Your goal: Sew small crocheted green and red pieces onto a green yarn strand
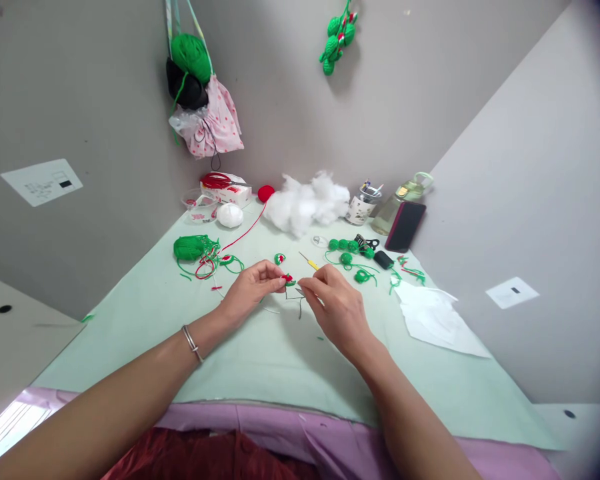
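My left hand (257, 287) pinches a small red and green crocheted piece (289, 280) between thumb and fingertips, above the middle of the table. Close to its right side, my right hand (337, 303) has thumb and forefinger pressed together; what they grip is too small to make out. A thin dark thread (294, 297) hangs below the piece, between the two hands. Just beyond my right hand shows a crochet hook with a yellow handle (313, 265), its near end hidden by the fingers. Another small red, white and green crocheted piece (279, 259) lies behind the hands.
Green yarn (190, 247) with tangled strands lies left. Behind are a white yarn ball (230, 215), red scissors (217, 180) on a box, white stuffing (307, 203), a pen cup (363, 205), a bottle (397, 207) and a phone (405, 227). White sheets (437, 317) lie right.
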`<state>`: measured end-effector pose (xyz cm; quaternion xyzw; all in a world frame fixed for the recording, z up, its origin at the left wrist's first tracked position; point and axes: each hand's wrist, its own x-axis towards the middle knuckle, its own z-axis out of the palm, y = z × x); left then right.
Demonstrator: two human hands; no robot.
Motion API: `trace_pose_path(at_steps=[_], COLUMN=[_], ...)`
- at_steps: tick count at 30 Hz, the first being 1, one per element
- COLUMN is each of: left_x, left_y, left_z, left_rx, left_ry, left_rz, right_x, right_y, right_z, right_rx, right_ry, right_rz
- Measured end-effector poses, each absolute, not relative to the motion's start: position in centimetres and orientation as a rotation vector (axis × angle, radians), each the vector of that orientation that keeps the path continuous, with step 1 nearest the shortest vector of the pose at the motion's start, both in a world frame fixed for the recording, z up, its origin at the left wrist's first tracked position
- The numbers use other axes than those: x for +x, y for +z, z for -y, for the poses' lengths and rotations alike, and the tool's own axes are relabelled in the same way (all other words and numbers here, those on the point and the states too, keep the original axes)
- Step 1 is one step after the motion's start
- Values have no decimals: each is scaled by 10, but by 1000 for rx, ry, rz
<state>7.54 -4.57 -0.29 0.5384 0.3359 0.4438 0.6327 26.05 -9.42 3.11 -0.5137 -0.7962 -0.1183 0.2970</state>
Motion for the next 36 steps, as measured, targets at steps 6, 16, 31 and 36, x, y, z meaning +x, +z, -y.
trace_pose_path(at_steps=[6, 16, 31, 36], left_x=[76, 75, 74, 78], left_y=[1, 4, 8, 4], left_z=[47, 48, 50, 52], left_rx=[1203, 1152, 1060, 1070], left_ry=[997, 959, 876, 894], left_rz=[-783, -767, -706, -690], right_x=[261, 264, 275, 267], right_y=[32, 32, 26, 18], right_z=[94, 93, 79, 80], right_rx=[-1420, -1396, -1266, -1319], right_ry=[-352, -185, 768, 647], right_rz=[2163, 2142, 1696, 1638])
